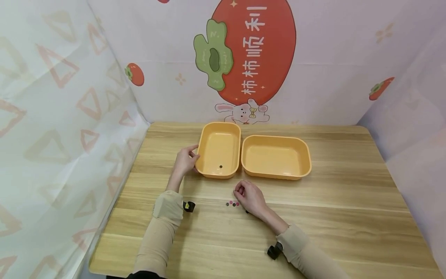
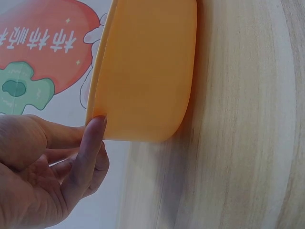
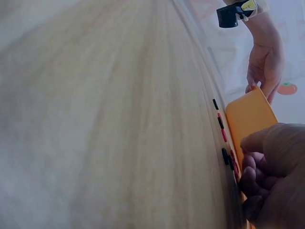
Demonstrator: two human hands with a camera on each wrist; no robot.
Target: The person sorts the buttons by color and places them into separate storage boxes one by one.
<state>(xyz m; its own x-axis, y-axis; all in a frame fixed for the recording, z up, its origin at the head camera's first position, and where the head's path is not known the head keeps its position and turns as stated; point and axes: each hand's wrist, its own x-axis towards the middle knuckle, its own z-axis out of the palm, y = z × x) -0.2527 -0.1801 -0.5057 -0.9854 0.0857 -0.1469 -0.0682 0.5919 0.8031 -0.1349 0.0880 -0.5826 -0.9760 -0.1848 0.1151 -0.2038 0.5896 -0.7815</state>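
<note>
My left hand point(image 1: 186, 160) pinches the left rim of an orange-yellow plastic bin point(image 1: 218, 145), thumb and fingertips at its edge. A small dark round piece point(image 1: 221, 166) lies on that bin's floor. My right hand point(image 1: 250, 197) hovers close above the table in front of the bins, fingers curled and thumb drawn toward the index finger. I cannot tell whether a small piece sits between its fingertips. Beside and below it lie several small dark and pink round pieces point(image 1: 234, 204); in the right wrist view they appear as thin black and red pieces point(image 3: 220, 122).
A second orange-yellow bin point(image 1: 275, 155) stands crosswise just right of the first. Both sit toward the back of the wooden table point(image 1: 348, 201), near a printed backdrop point(image 1: 174, 46). Black wrist devices point(image 1: 189, 206) are worn at both sleeves.
</note>
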